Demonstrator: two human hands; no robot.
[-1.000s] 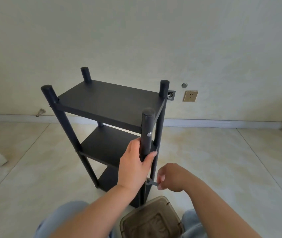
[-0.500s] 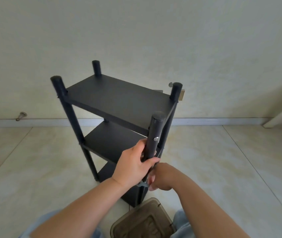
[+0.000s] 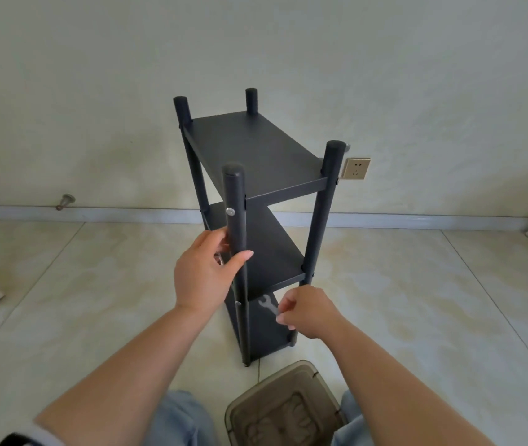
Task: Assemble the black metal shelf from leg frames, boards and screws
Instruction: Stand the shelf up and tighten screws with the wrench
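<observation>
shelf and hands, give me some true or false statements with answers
1. The left hand grips the near front leg of the shelf. True.
2. The right hand is empty. False: it pinches a small wrench.
3. The shelf lies on its side. False: it stands upright on the floor.
4. A silver screw head shows on the near front leg, above the left hand. True.
5. A wall socket is on the wall behind the shelf. True.
</observation>
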